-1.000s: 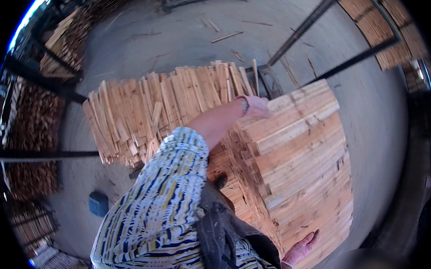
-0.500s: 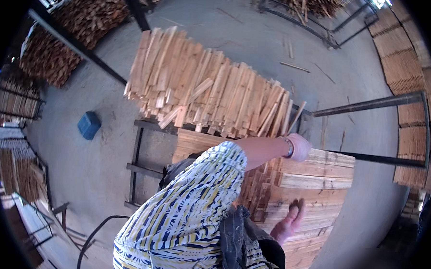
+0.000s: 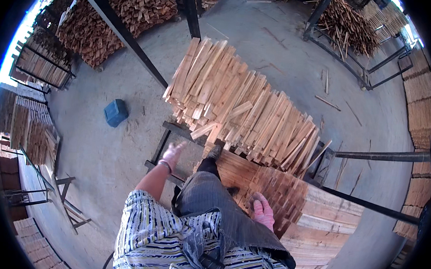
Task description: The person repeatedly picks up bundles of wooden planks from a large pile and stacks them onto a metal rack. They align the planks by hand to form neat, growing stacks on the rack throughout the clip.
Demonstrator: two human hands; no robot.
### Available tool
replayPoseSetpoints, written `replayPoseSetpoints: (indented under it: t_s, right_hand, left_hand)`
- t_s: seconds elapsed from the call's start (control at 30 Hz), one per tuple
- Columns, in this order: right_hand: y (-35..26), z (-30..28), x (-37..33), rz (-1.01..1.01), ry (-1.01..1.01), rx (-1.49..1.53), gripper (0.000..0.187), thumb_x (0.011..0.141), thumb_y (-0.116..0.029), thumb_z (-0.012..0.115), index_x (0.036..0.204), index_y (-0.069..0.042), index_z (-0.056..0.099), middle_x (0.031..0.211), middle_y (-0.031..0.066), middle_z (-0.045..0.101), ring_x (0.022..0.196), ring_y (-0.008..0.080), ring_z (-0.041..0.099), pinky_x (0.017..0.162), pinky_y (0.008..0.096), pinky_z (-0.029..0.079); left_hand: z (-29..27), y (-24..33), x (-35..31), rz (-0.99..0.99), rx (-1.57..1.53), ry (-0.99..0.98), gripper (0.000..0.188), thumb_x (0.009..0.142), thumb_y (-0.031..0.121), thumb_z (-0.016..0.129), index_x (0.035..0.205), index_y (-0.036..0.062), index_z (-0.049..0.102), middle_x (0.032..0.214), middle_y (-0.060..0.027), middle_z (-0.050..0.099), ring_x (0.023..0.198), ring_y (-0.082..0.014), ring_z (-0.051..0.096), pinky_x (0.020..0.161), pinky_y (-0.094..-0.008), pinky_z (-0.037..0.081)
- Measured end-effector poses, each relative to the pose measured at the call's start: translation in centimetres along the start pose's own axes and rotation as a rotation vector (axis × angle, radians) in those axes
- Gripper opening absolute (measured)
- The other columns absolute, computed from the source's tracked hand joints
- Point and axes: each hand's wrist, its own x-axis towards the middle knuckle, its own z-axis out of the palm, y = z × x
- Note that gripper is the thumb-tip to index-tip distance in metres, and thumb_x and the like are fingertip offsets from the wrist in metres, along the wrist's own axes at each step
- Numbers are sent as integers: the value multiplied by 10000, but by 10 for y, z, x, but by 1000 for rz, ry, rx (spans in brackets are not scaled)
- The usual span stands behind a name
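The left hand is off the wood now. Half a second ago it was at the far edge of the stack of boards; now it is over on the left, above the grey floor, near a dark metal frame. It is a bit blurry, but its fingers look apart and hold nothing. The right hand, in a pink glove, was over the top of the boards. Now it is by their stepped ends, with its fingers loosely out and near each other, holding nothing. I can't tell if it touches the wood. The view has turned, so a dark shoe shows.

The stack of boards is at the lower right. Its right edge drops to bare floor. The pile of loose sticks is just past it, with ragged ends poking out. There is lots of open floor to the left, around the blue tub, and more past the sticks. On the right, two dark bars reach across the floor.

I count two hands, one blue tub, one pile of sticks and one stack of boards close by. There are too many sticks to count.
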Motion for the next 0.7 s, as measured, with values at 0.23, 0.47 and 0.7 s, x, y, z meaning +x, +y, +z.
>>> replayPoseSetpoints:
  t_s: [0.23, 0.47, 0.7]
  right_hand:
    - [17, 25, 64, 340, -37, -267, 428, 1029, -348, 578, 1341, -56, 605, 1001, 52, 685, 879, 109, 596, 825, 270, 503]
    - [31, 71, 125, 662, -123, -641, 463, 999, -444, 560, 1280, -84, 639, 1150, 159, 703, 1127, 279, 641, 980, 369, 466]
    - [77, 63, 131, 758, -30, -365, 446, 1004, -370, 616, 1343, -80, 609, 1119, 63, 705, 988, 174, 684, 870, 308, 537]
  left_hand:
    - [-69, 103, 147, 143, -54, 59, 1250, 764, 577, 815, 1581, -2, 66, 1588, -262, 290, 1470, -308, 322, 1141, -386, 360]
    - [-94, 174, 298, 70, 642, 106, 1398, 563, 642, 889, 1535, -46, 158, 1533, -240, 359, 1443, -390, 336, 1160, -446, 351]
    - [-85, 188, 355, 153, 517, 198, 1188, 584, 465, 927, 1469, -54, 327, 1297, -216, 614, 1204, -299, 610, 1020, -370, 487]
